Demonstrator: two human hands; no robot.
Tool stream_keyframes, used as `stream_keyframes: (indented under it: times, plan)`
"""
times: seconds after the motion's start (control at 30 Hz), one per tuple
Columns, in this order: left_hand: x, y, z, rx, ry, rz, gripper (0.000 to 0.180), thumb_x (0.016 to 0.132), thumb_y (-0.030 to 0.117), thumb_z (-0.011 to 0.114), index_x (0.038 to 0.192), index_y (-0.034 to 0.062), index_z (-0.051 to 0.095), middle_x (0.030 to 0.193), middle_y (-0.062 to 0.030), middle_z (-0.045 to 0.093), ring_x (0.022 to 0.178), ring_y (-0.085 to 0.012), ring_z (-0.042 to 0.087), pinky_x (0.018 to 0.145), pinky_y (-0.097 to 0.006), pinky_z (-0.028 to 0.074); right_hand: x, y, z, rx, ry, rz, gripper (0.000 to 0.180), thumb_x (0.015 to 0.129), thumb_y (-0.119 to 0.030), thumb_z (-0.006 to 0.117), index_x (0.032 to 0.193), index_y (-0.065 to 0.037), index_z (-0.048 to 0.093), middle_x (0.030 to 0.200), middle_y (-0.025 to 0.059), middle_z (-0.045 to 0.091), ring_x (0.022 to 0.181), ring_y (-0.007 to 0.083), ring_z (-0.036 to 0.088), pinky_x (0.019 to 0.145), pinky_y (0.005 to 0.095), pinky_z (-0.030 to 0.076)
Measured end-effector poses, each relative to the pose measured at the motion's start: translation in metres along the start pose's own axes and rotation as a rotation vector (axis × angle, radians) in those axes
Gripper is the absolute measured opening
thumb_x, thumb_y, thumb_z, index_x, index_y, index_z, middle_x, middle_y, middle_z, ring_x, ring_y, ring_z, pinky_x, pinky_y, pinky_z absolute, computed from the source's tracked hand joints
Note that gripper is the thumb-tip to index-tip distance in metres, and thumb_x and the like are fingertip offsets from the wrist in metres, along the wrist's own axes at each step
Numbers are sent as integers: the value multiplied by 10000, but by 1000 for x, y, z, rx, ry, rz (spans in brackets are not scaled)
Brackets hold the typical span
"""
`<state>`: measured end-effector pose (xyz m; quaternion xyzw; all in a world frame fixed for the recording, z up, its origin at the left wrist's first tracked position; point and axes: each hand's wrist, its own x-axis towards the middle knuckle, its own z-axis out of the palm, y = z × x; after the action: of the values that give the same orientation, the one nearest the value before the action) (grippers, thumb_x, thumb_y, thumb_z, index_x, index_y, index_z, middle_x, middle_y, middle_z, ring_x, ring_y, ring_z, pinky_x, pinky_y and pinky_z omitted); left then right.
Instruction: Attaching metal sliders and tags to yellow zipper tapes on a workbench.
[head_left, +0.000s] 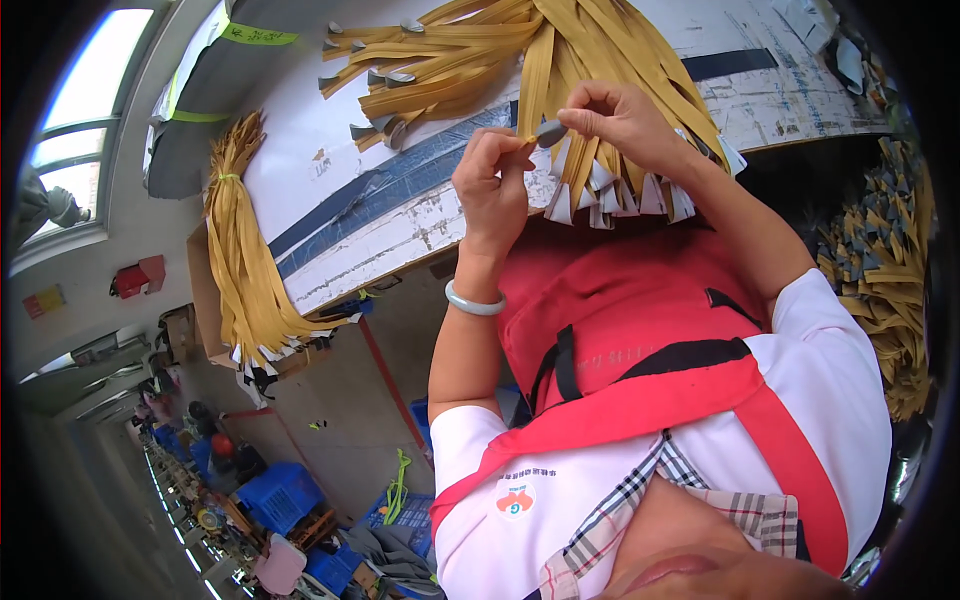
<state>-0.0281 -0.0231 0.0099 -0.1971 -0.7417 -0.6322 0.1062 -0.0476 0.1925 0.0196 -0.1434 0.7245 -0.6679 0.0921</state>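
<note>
A small curved grey tab (550, 133) meets a flat mustard-yellow fabric strip (534, 95) above the white tabletop's near edge (400, 240), left hand (492, 185) pinching the strip, right hand (632, 124) the tab. Neighbouring strips (640, 50) already show tabbed ends; how many remain cannot be told.

White shirt (825, 365): round emblem (516, 502) on the chest, white with an orange motif, a line of small dark characters beside it. Red apron (640, 290): pale lettering, too faint to read. Lime tape strip (260, 36), upper left: dark marks, illegible at this size.
</note>
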Motion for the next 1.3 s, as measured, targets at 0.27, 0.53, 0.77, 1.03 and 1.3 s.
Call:
stream_keyframes:
  times: [0.27,0.53,0.77,1.03,1.3]
  plan:
    - [-14,3,-56,380,-8,-14,272,882,-40,651,1133,63,654,1216,-120,550,959,-208,617,775,-324,550,-17,10,-23,-96,-40,74,256,991,-277,632,905,-36,627,745,-37,566,710,47,533,658,226,449]
    - [-49,-17,-9,648,-540,289,388,741,-74,672,1090,96,686,1230,-145,554,1046,-327,600,868,-389,526,-22,17,17,-132,-98,9,218,967,-215,648,934,0,638,736,14,607,700,88,544,650,259,467]
    - [-27,6,-12,34,-386,-62,85,802,-23,721,829,13,649,1054,-94,592,961,-202,617,823,-314,518,-39,5,10,-172,-193,-81,163,937,-159,668,971,-2,638,910,61,601,838,143,573,750,284,472]
    - [-19,-1,-7,-787,-266,-433,77,901,19,678,935,27,610,1021,-40,596,950,-128,578,872,-273,478,-36,-12,21,168,-167,50,162,944,-134,681,1025,-16,604,938,13,585,860,72,576,760,220,480]
    - [-29,-8,6,-943,-284,-509,81,902,34,685,945,22,617,1033,-40,602,954,-133,580,872,-277,482,-31,-20,11,-111,-317,-183,159,895,-96,724,989,-15,625,973,12,580,869,85,577,770,248,482]
